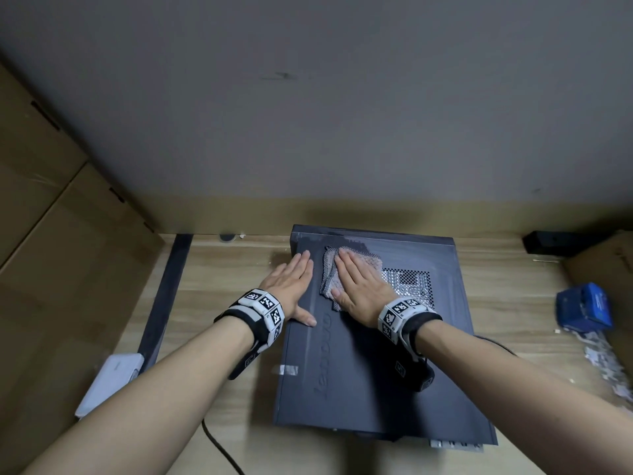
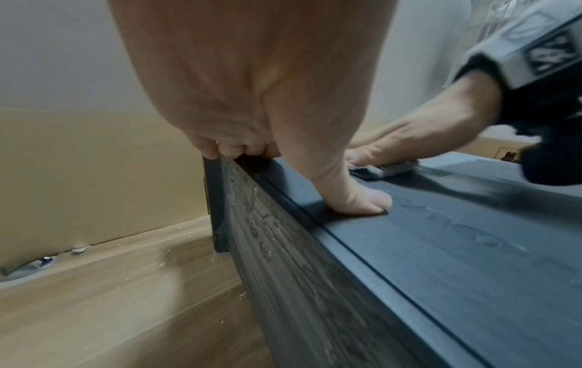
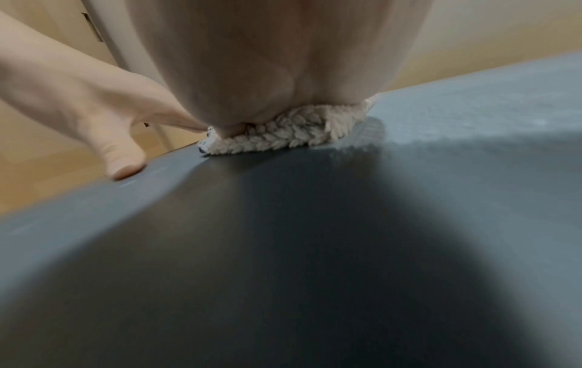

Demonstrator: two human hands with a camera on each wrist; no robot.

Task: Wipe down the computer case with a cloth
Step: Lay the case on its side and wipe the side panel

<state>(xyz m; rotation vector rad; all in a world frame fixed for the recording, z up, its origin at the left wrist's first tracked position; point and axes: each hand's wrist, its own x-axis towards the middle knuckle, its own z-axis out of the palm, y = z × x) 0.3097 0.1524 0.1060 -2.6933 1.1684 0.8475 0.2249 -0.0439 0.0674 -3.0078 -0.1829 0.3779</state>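
Note:
A dark grey computer case [image 1: 376, 371] lies flat on a wooden desk [image 1: 222, 269]. A grey textured cloth [image 1: 371, 260] is spread on the case's far top panel, beside a perforated vent [image 1: 409, 282]. My right hand [image 1: 356, 289] lies flat on the cloth with straight fingers and presses it down. My left hand [image 1: 291, 286] rests flat along the case's left edge, thumb on the top panel. In the left wrist view the thumb [image 2: 359, 199] presses the case [image 2: 456, 261]. The right wrist view shows the cloth [image 3: 283, 135] under my palm on the case [image 3: 283, 249].
Cardboard boxes [image 1: 51, 234] line the left side, and a grey wall stands close behind. A white flat device [image 1: 113, 382] and a black strip [image 1: 168, 293] lie to the left of the case. A blue box [image 1: 585, 306] sits at the right. A black cable [image 1: 219, 447] runs off the front.

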